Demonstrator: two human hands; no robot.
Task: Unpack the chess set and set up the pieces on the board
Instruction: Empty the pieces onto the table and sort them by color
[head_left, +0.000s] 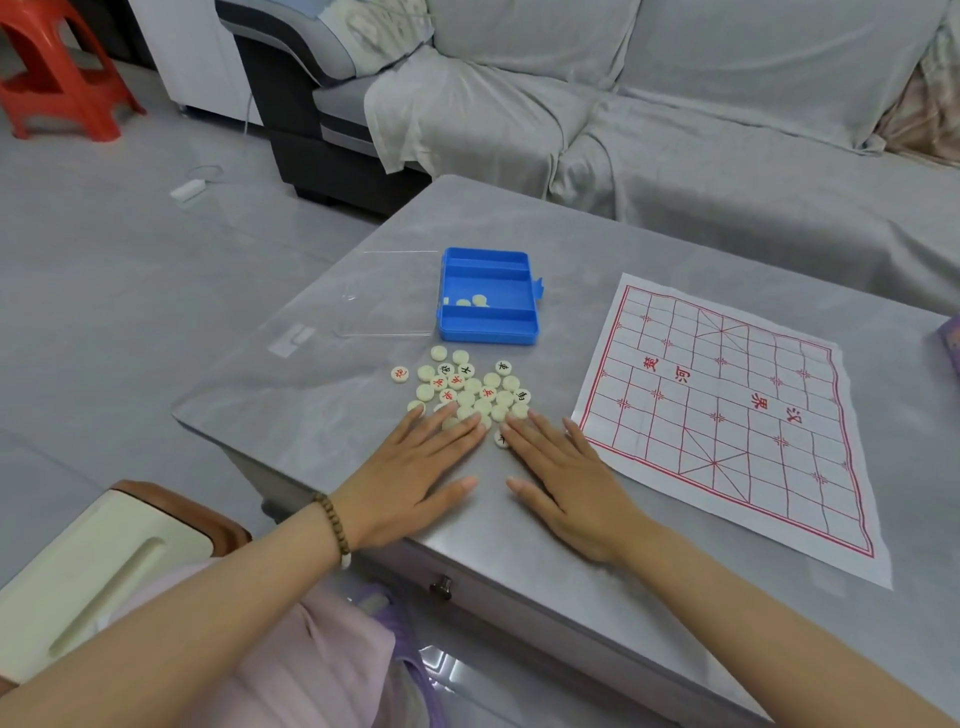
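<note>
Resting both palms on the table (519, 551), I keep my left hand (415, 467) and right hand (566, 478) flat with straight fingers, gripping nothing, their tips touching the near edge of the pile of pieces (467, 387) at my 12 o'clock. Beyond the pile the blue box (488, 332) holds only a few pieces, its clear lid (389, 293) lying at its 9 o'clock. The paper board (727, 415) lies unfolded at my 2 o'clock with no piece on it, so I judge unpacking nearly done and all placing ahead.
</note>
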